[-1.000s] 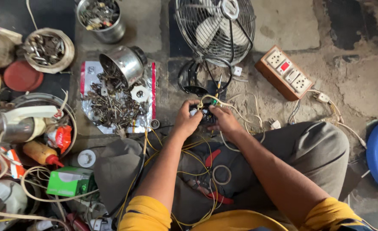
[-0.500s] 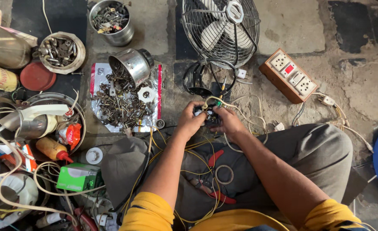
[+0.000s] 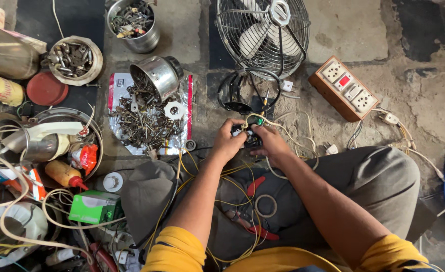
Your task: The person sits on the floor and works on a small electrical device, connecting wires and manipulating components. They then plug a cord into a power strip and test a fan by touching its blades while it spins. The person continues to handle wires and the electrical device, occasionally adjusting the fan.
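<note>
Both hands, left hand point(image 3: 227, 143) and right hand point(image 3: 269, 143), clenched round small black wired part point(image 3: 247, 135), just below table fan point(image 3: 263, 32).

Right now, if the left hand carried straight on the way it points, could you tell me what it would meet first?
Probably the black fan base, just beyond the small black part that the left hand and right hand hold; depth is unclear.
</note>
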